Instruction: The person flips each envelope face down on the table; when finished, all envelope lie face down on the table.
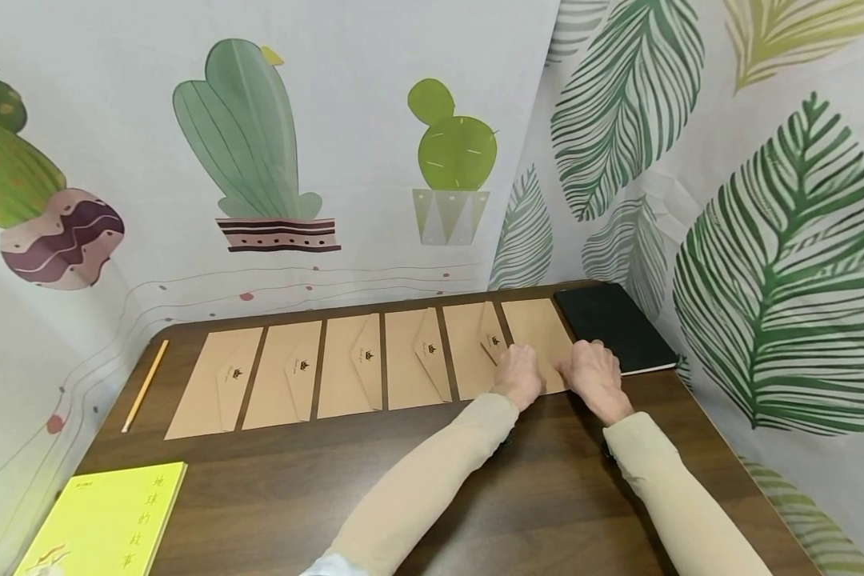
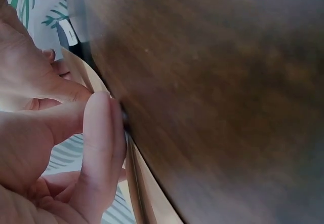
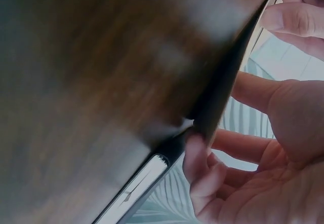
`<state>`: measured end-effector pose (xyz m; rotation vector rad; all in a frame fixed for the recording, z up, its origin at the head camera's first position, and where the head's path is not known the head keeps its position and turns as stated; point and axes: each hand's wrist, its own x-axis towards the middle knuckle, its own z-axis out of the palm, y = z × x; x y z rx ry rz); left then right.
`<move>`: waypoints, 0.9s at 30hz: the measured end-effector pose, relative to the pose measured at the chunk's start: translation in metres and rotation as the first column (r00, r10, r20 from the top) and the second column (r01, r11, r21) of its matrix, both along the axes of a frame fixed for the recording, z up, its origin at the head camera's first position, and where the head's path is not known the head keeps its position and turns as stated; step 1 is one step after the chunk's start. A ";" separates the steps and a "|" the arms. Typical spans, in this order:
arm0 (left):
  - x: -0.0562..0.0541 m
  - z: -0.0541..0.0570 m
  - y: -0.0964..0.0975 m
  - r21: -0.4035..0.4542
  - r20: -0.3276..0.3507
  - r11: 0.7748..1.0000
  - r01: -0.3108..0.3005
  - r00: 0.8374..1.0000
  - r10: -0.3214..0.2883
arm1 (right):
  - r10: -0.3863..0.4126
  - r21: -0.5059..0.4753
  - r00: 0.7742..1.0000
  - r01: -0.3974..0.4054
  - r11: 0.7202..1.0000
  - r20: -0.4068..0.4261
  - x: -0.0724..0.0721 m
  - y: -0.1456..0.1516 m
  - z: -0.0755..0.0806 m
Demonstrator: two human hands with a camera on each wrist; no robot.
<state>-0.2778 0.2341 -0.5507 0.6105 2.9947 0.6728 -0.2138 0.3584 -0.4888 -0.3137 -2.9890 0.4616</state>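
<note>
A row of several brown paper envelopes (image 1: 349, 368) lies on the dark wooden table, most with a flap and a small black crown print showing. Both hands are at the rightmost envelope (image 1: 536, 328), whose visible face is plain. At its lower left, my left hand (image 1: 520, 376) pinches the near edge. My right hand (image 1: 596, 380) holds the same envelope by its right side, with thumb and fingers about the edge. Up close in the left wrist view, the envelope's paper (image 2: 81, 72) is lifted and bowed. Beside the right hand lies a black notebook (image 1: 612, 324).
A yellow pencil (image 1: 144, 388) lies at the table's left edge. Nearer stands the corner of a bright yellow book (image 1: 108, 512), lying flat. Patterned cloth (image 1: 374, 144) with cacti and leaves hangs behind the table (image 1: 295, 488).
</note>
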 end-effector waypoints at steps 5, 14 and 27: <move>-0.001 -0.002 0.002 -0.017 0.018 1.000 0.001 1.000 -0.001 | -0.009 0.033 1.000 0.008 0.999 0.014 0.000 -0.003 0.003; -0.007 -0.002 -0.015 0.051 0.017 0.998 0.043 0.999 -0.044 | 0.015 -0.026 0.997 -0.017 1.000 -0.071 0.006 -0.013 0.008; -0.006 0.015 -0.060 0.138 0.065 0.990 -0.014 0.998 0.005 | 0.099 -0.186 0.992 -0.114 0.976 -0.083 0.005 -0.045 0.004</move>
